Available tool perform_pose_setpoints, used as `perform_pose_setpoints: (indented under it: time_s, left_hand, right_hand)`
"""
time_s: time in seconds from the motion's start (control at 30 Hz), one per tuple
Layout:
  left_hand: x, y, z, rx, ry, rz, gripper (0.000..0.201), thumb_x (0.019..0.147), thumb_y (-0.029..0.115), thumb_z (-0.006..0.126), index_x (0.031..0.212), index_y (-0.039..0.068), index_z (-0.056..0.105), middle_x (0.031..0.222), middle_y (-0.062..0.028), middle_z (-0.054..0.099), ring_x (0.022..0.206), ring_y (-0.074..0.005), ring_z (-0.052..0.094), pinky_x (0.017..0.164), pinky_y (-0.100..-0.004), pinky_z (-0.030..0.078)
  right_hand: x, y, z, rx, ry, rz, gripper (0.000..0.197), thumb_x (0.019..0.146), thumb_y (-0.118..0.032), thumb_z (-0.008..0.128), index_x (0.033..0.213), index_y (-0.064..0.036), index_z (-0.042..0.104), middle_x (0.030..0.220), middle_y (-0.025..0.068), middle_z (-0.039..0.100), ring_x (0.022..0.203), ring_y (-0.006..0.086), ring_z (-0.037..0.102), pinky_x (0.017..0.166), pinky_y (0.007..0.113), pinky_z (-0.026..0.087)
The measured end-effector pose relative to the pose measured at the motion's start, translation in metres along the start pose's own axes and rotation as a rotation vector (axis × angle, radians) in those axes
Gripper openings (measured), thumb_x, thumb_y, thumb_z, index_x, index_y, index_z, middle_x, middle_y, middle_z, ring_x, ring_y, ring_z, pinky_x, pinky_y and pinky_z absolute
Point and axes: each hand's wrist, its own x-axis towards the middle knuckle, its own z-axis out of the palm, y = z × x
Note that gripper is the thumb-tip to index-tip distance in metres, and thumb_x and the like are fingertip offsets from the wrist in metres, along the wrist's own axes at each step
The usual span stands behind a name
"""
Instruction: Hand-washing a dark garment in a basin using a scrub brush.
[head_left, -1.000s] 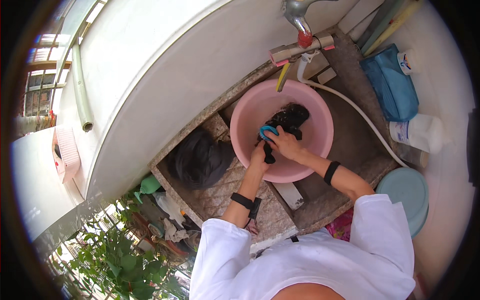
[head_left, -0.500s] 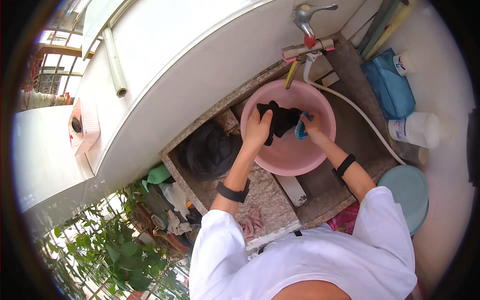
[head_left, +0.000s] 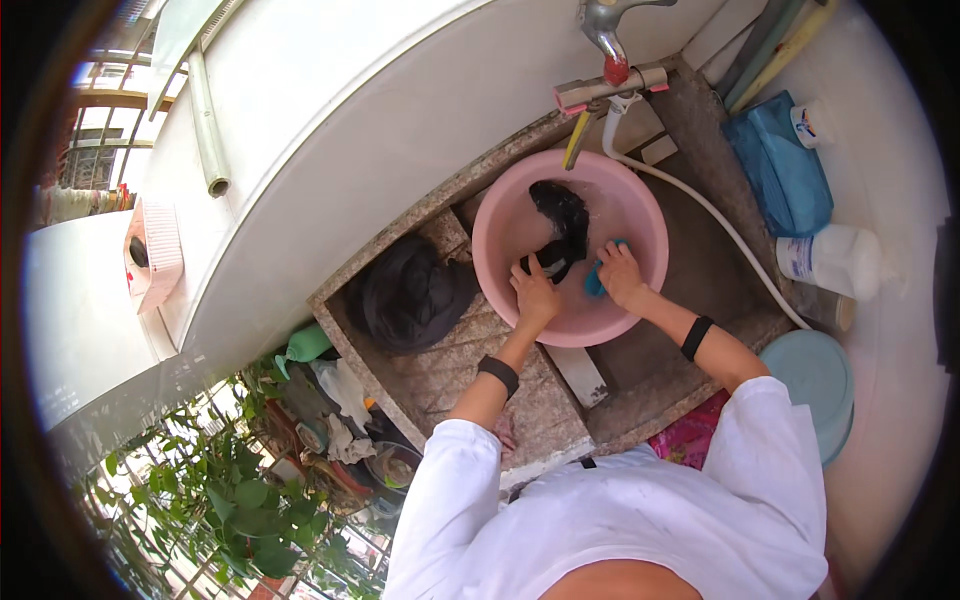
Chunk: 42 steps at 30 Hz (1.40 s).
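A pink basin (head_left: pixel 488 235) stands in the stone sink with cloudy water inside. Stretched through that water lies a wet black cloth (head_left: pixel 570 220), shiny, with a pale patch near its lower end. My left hand (head_left: pixel 537 295) has its fingers closed on this lower end. At the basin's right side, my right hand (head_left: pixel 622 275) grips a blue scrub brush (head_left: pixel 594 281), most of it covered by the fingers. The brush is low in the basin, just right of the cloth.
Dark fabric (head_left: pixel 410 295) fills the sink's left compartment, beside a ridged stone washboard (head_left: pixel 540 400). A tap (head_left: pixel 605 35) and white hose (head_left: pixel 700 200) are behind the basin. To the right are a blue bag (head_left: pixel 785 165), a white bottle (head_left: pixel 835 260) and a round pale-green lid (head_left: pixel 808 385).
Both hands have lowered toward me. The black cloth, bunched up and held above the basin before, now lies extended in the water. The brush has gone down with my right hand.
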Motion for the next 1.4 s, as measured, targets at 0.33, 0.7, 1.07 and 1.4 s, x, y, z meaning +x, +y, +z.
perform_pose_setpoints:
  time_s: [0.33, 0.7, 1.07, 1.4]
  left_hand:
    - [0.056, -0.004, 0.004, -0.037, -0.245, -0.385, 0.043, 0.077, 0.029, 0.060, 0.109, 0.001, 0.052, 0.106, -0.0184, 0.059, 0.100, -0.0356, 0.053, 0.091, -0.0438, 0.038]
    - [0.019, 0.018, 0.005, -1.225, -0.075, -0.945, 0.027, 0.082, 0.024, 0.061, 0.102, 0.009, 0.051, 0.089, -0.0063, 0.050, 0.073, -0.0182, 0.049, 0.068, -0.0325, 0.044]
    - [0.062, -0.036, 0.048, -1.813, -0.241, -0.946, 0.025, 0.091, 0.025, 0.051, 0.108, 0.008, 0.044, 0.092, -0.0093, 0.055, 0.080, -0.0223, 0.056, 0.068, -0.0388, 0.049]
    - [0.036, -0.023, 0.044, -1.958, -0.004, -0.812, 0.022, 0.094, 0.018, 0.042, 0.111, 0.004, 0.043, 0.105, -0.0121, 0.054, 0.096, -0.0277, 0.055, 0.084, -0.0415, 0.046]
  right_hand:
    - [0.013, 0.007, -0.091, 0.625, 0.380, 0.382, 0.045, 0.078, -0.008, 0.054, 0.121, -0.0165, 0.042, 0.098, 0.0209, 0.052, 0.082, 0.0401, 0.058, 0.066, 0.046, 0.049]
    - [0.042, -0.026, -0.028, 0.464, 0.309, 0.252, 0.032, 0.075, -0.002, 0.052, 0.105, -0.0101, 0.056, 0.105, 0.0175, 0.049, 0.087, 0.0357, 0.057, 0.073, 0.044, 0.049]
    - [0.011, -0.019, -0.027, 0.919, -0.135, 0.351, 0.038, 0.072, -0.011, 0.062, 0.109, -0.0155, 0.053, 0.100, 0.0159, 0.055, 0.082, 0.0342, 0.060, 0.074, 0.043, 0.049]
    - [0.029, -0.012, -0.012, 0.784, 0.234, 0.414, 0.062, 0.075, -0.012, 0.063, 0.128, -0.0231, 0.033, 0.099, 0.0227, 0.050, 0.080, 0.0385, 0.058, 0.070, 0.046, 0.047]
